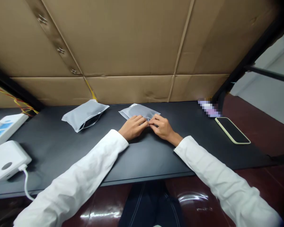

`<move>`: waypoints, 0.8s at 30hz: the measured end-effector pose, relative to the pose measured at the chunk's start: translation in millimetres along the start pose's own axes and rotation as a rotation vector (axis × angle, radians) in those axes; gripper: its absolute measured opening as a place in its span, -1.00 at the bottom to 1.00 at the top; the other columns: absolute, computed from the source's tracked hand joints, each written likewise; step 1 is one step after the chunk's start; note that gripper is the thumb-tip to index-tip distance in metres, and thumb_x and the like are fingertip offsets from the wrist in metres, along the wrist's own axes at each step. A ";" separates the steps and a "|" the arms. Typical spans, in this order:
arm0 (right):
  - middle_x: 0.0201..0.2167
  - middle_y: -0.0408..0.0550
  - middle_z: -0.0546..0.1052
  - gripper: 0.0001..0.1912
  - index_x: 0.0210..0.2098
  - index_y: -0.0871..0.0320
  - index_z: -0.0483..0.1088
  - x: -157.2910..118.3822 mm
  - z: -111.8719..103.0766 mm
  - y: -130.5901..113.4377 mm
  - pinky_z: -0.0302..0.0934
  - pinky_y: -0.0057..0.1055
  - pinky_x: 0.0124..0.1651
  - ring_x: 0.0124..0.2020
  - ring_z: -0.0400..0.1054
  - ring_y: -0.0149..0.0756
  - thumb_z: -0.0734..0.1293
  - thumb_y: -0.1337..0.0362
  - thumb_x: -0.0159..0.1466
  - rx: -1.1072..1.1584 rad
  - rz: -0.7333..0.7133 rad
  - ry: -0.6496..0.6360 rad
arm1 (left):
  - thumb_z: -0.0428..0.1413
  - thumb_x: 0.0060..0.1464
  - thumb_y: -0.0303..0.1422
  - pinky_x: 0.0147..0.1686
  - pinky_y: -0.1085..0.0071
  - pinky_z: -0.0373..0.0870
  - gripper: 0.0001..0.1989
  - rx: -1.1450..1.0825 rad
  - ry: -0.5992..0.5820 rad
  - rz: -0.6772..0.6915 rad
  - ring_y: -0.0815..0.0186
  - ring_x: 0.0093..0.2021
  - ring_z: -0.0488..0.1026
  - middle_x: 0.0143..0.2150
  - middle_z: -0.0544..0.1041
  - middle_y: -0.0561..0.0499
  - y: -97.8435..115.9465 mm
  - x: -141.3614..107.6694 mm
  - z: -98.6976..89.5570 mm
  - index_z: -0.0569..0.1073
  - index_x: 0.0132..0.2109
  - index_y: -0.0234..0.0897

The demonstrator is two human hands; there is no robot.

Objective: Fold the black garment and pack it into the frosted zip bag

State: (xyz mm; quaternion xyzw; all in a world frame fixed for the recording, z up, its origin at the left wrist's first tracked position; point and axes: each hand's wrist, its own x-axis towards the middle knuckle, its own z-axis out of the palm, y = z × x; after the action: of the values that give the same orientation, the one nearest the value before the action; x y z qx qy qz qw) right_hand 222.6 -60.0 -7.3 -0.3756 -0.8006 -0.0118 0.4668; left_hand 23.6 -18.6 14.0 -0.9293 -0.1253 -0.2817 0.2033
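A frosted translucent zip bag (pixel 140 110) lies on the black table in front of me, its near edge between my hands. My left hand (pixel 134 126) has its fingers closed on that near edge. Pinched at the same edge, close beside the left fingertips, is my right hand (pixel 162 126). What the bag holds, if anything, I cannot make out. Further left rests a second frosted zip bag (pixel 85 113), its mouth gaping toward the right and front; neither hand touches it.
A phone in a pale case (pixel 233 130) lies at the right, near a blurred purple packet (pixel 210 108). At the left are a white box with a cable (pixel 8 160) and a white and blue carton (pixel 7 129). Brown cardboard (pixel 132 41) walls off the back.
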 end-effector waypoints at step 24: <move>0.30 0.19 0.29 -0.54 0.18 0.23 0.38 4.4 -43.0 104.0 -0.01 -0.09 0.38 0.35 0.12 -0.07 0.23 0.15 0.38 -0.419 0.587 -0.282 | -0.05 0.25 0.02 -0.02 0.16 0.36 -0.54 -0.078 -0.309 -0.597 0.05 0.04 0.39 0.02 0.49 -0.18 -86.6 -55.6 4.7 0.42 -0.01 -0.27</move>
State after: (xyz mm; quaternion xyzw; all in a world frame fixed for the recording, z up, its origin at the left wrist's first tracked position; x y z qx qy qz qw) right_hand 316.7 1.4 -14.2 -0.6739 -0.6956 0.0109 0.2487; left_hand -49.4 53.7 5.1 -0.8904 -0.4103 -0.1894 0.0546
